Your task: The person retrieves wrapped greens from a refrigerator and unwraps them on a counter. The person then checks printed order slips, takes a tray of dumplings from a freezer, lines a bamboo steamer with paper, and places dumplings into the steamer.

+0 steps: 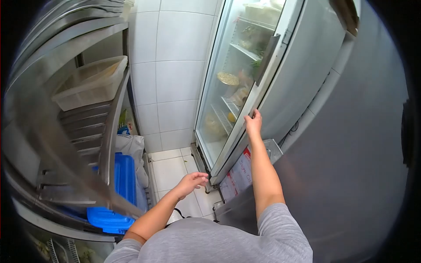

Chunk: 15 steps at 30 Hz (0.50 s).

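The fridge (pixel 258 96) stands at the far right, food on its shelves behind glass. Along the left runs a metal rack (pixel 87 127), with a blue bin (pixel 125 175) low beside it and a pale tub (pixel 90 94) on its slats. The person's right hand (pixel 253 122) has fingers bent at the fridge's front edge; whether they grip cannot be told. The left hand (pixel 190 184), loosely open, holds nothing near the fridge's bottom corner.

You are facing a white-framed refrigerator (pixel 262 90) with a dark handle (pixel 267 60). Left of the refrigerator, wall tiles (pixel 180 81) are showing white with grey joints; farther left, a lid (pixel 125 175) is showing blue. You are wearing a plain grey shirt (pixel 210 241).
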### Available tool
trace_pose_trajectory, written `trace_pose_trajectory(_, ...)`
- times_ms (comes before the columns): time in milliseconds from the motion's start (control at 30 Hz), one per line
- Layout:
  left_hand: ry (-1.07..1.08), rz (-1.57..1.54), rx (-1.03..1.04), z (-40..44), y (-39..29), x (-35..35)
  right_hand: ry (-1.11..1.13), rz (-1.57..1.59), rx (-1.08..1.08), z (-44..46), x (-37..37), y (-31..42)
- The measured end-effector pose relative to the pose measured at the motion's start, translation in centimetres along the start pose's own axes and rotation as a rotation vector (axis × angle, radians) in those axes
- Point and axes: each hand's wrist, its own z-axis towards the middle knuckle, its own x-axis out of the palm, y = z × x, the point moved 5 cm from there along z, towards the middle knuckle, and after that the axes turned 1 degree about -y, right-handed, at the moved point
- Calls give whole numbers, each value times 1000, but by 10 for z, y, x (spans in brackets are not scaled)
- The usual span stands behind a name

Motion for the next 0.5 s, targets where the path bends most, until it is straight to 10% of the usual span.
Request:
trace_pose_trajectory(267, 33, 38, -71, 142, -12, 17, -56, 142, 187, 27, 11, -41)
trace_pose_trajectory(500, 465, 140, 88, 230, -29, 128, 384, 476, 194, -8, 25, 13)
